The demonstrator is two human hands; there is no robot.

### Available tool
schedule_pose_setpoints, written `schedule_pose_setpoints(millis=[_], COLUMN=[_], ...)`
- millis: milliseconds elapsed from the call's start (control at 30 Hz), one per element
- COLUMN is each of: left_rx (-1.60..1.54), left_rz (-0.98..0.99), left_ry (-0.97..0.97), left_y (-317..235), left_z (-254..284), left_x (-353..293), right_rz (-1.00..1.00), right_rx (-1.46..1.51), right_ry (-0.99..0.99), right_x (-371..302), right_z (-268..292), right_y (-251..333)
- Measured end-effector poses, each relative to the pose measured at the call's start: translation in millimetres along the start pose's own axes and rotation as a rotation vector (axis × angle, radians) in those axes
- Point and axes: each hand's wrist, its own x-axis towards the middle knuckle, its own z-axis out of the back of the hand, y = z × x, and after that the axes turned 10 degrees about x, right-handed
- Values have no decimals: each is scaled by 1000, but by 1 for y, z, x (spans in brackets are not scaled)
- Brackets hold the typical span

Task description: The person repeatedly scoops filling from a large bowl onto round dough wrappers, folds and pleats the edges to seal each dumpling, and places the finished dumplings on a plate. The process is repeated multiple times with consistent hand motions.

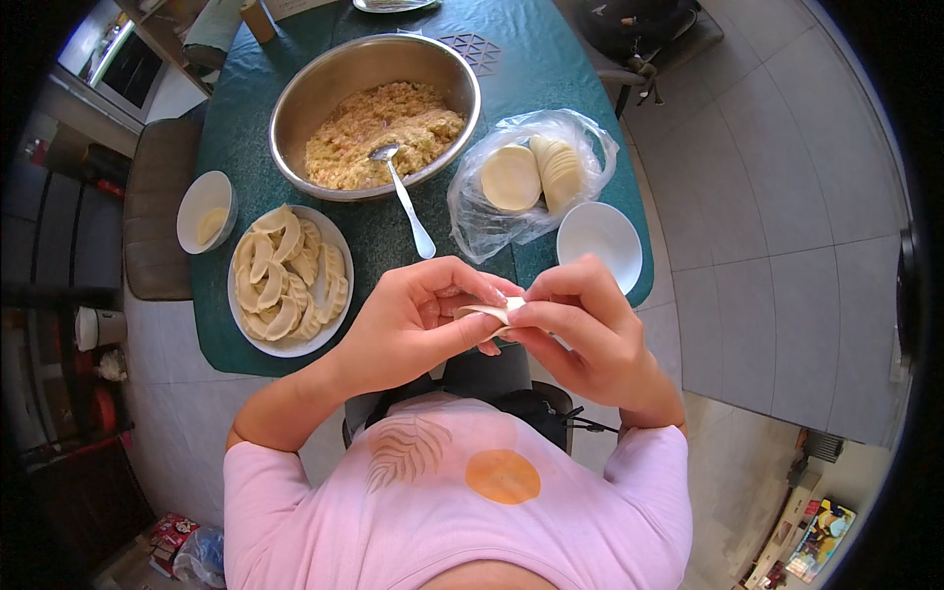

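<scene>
Between my two hands, near the table's front edge, is a partly folded dumpling (489,314) of pale dough. My left hand (425,310) cradles it, with floury fingertips along its upper edge. My right hand (582,320) pinches its right end between thumb and fingers. Any filling inside is hidden. Beyond my hands a large steel bowl (295,157) holds minced filling (379,133), and a spoon (403,202) rests in it with its handle over the rim. A plate (320,339) of folded dumplings (280,275) stands to the left. Round dough wrappers (511,178) lie in a clear plastic bag (477,221).
A white bowl (600,241) stands at the table's right edge, just beyond my right hand. Another white bowl (207,211), with a little pale content, is at the left edge. A geometric trivet (472,53) lies behind the steel bowl on the green tablecloth (393,251).
</scene>
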Motion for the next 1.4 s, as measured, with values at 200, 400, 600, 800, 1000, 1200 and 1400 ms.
schedule_pose_setpoints(millis=[200,400,600,800,1000,1200,1400], left_rx=[9,98,-19,-16,-77,86,72], left_rz=[-44,-65,-26,36,46,38,56], left_ry=[-50,-23,-22,-47,-35,-86,-36], left_y=[-2,-4,-3,-4,-6,-8,-13], left_z=[0,1,2,6,8,9,10], left_x=[0,0,3,2,2,-1,-1], right_rz=[96,76,87,-47,14,35,-26], right_rx=[-69,-27,-119,2,-74,-34,46], right_ry=[22,-58,-38,-16,45,38,-39], right_x=[-3,-2,-4,5,6,6,7], right_z=[1,-5,-6,-7,-4,-7,-14], right_y=[-3,-4,-8,-1,-2,-6,-6])
